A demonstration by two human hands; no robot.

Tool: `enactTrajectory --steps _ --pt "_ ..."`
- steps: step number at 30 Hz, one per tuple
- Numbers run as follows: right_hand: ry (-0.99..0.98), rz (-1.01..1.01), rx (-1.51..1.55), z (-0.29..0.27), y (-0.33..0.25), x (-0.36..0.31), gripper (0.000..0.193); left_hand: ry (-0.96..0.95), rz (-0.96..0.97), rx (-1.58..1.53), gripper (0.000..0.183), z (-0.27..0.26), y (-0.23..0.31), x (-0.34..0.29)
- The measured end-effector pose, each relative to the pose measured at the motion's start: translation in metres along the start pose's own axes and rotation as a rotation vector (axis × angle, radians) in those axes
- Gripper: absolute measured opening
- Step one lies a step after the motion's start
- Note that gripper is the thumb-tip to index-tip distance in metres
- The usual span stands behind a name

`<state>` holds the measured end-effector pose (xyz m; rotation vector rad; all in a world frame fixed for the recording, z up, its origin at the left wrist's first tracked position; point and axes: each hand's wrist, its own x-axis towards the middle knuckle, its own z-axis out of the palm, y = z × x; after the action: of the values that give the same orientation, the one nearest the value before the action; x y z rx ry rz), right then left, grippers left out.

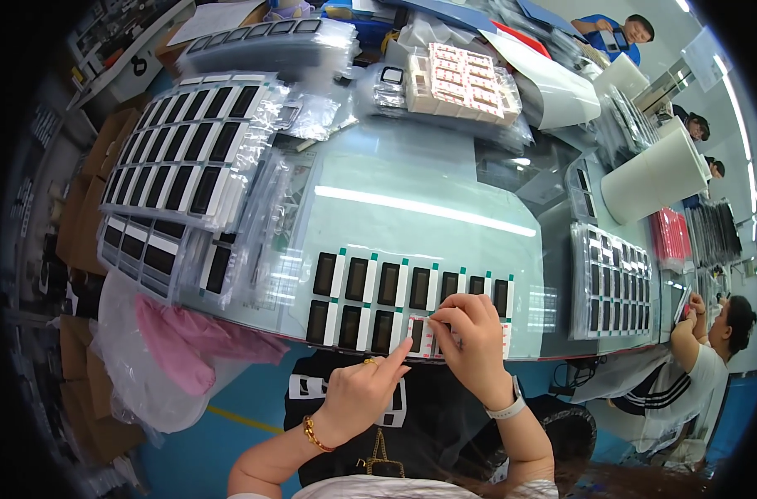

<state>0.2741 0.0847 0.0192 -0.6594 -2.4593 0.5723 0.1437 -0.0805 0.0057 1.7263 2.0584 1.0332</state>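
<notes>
Two hands at rows of small black panels, near table edge.
Right hand (470,341): fingertips pinched on a red-and-white label strip (427,331) over the front row of panels (370,308). Left hand (363,391): forefinger extended, touching the strip's lower edge. Glass table (412,224); stacked trays (179,158) left.

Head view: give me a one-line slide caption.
Left hand and right hand press a sticker strip beside rows of small black screens on a glass table.

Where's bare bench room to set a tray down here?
Bare glass top between the two rows of dark parts and the wrapped stacks behind. Crowded: the left trays, the right tray, and the near edge under both hands.
</notes>
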Motion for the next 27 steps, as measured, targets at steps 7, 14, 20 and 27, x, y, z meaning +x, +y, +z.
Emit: enactTrajectory --steps 7,14,20,27 --pt "0.039 -0.011 -0.213 -0.009 -0.008 0.002 0.035 -0.1 0.003 0.087 0.058 -0.003 0.002 0.007" --pt "-0.119 -0.134 -0.275 -0.012 -0.013 -0.013 0.056 -0.222 -0.056 0.178 0.065 -0.01 0.012 0.016" --pt "-0.224 -0.133 -0.144 -0.035 -0.024 -0.031 0.054 -0.165 -0.302 -0.622 0.042 -0.042 0.015 0.008" --pt "-0.28 -0.372 0.398 -0.044 -0.061 -0.012 0.034 -0.334 -0.479 -1.477 0.043 -0.011 0.01 0.025"
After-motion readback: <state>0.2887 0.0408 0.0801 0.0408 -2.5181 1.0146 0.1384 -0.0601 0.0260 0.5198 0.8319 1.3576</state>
